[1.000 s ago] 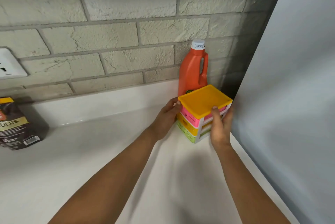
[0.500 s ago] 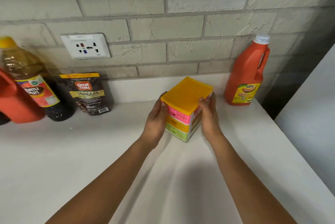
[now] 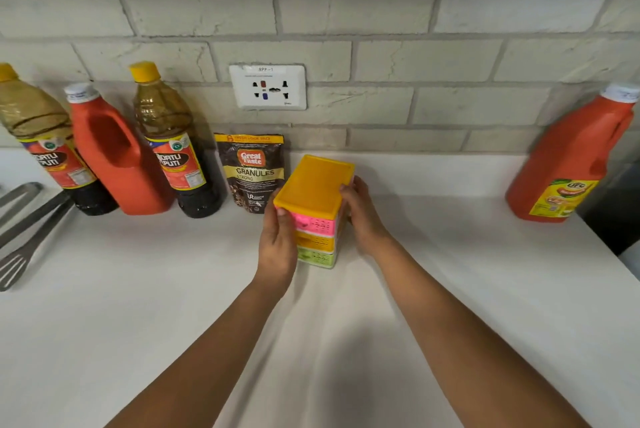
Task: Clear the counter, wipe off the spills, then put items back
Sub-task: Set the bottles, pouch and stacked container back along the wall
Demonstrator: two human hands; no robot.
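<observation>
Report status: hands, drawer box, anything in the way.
Both hands, left hand and right hand, grip the drawer box. Box on counter. Coffee pouch close on its left.

- The left hand (image 3: 277, 247) and right hand (image 3: 362, 216) grip opposite sides of a small drawer organizer (image 3: 313, 209) with a yellow top, standing on the white counter (image 3: 450, 289)
- Just beside its left stands a coffee granules pouch (image 3: 252, 173); further left, two vinegar bottles (image 3: 173, 140) flank an orange jug (image 3: 114, 157)
- Another orange jug (image 3: 571, 164) stands well apart at right; a wall socket (image 3: 267, 87) sits above

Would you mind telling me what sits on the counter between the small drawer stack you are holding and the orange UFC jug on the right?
Nothing: in the head view only bare white counter lies between the yellow-lidded plastic drawer stack and the orange UFC jug.
</observation>
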